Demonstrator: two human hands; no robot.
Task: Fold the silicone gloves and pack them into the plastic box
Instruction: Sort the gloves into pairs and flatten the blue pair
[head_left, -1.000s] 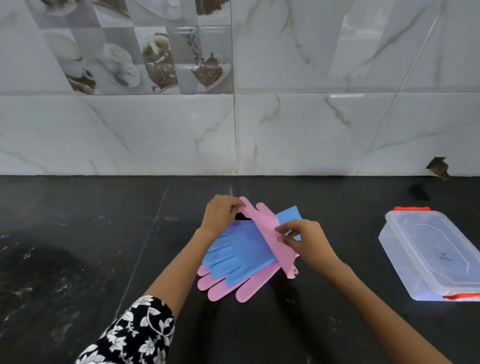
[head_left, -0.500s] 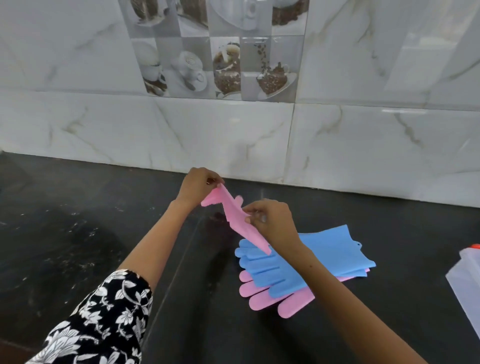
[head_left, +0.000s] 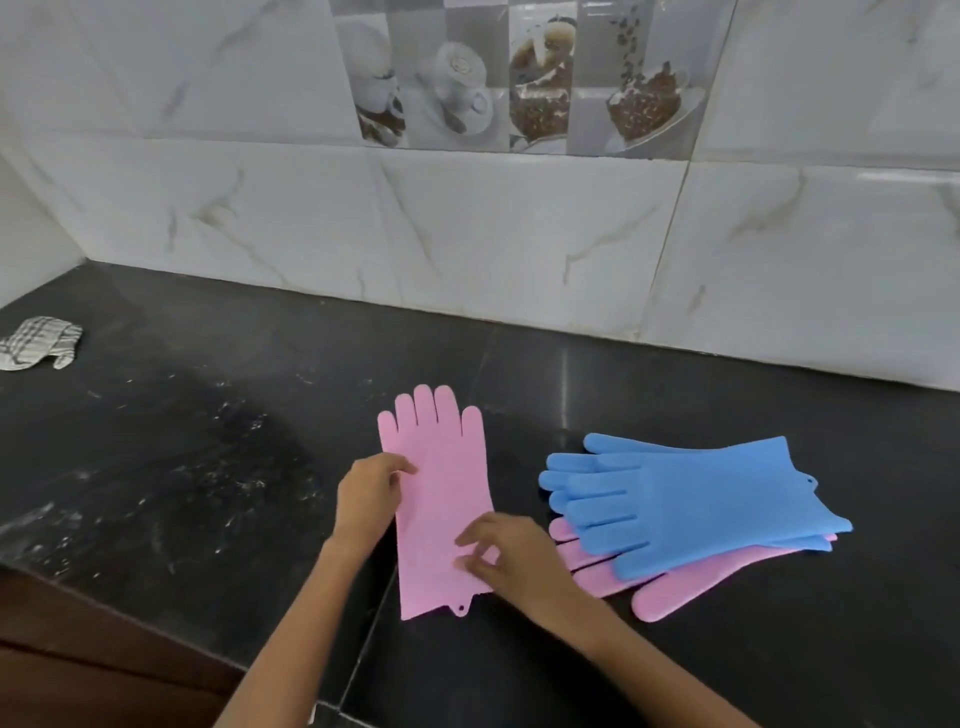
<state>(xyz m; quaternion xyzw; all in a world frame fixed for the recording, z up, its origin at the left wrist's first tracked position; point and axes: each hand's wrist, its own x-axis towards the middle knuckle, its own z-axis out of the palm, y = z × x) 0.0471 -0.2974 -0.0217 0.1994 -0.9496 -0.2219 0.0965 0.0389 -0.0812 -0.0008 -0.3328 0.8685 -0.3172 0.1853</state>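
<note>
A pink silicone glove (head_left: 441, 483) lies flat on the black counter (head_left: 208, 467), its fingers pointing toward the wall. My left hand (head_left: 369, 493) rests on the glove's left edge with its fingers on the pink surface. My right hand (head_left: 498, 558) touches the glove near the cuff with relaxed, spread fingers. To the right lies a stack: blue gloves (head_left: 691, 499) on top of another pink glove (head_left: 670, 592), fingers pointing left. The plastic box is out of view.
A striped grey-and-white cloth (head_left: 39, 343) lies at the far left of the counter. A white marble-tile wall (head_left: 519, 234) runs along the back. The counter's front edge (head_left: 130, 618) drops off at lower left.
The pink glove was held up between both hands; now it lies spread flat on the counter left of the stack. My view has swung left, and the box has left the frame.
</note>
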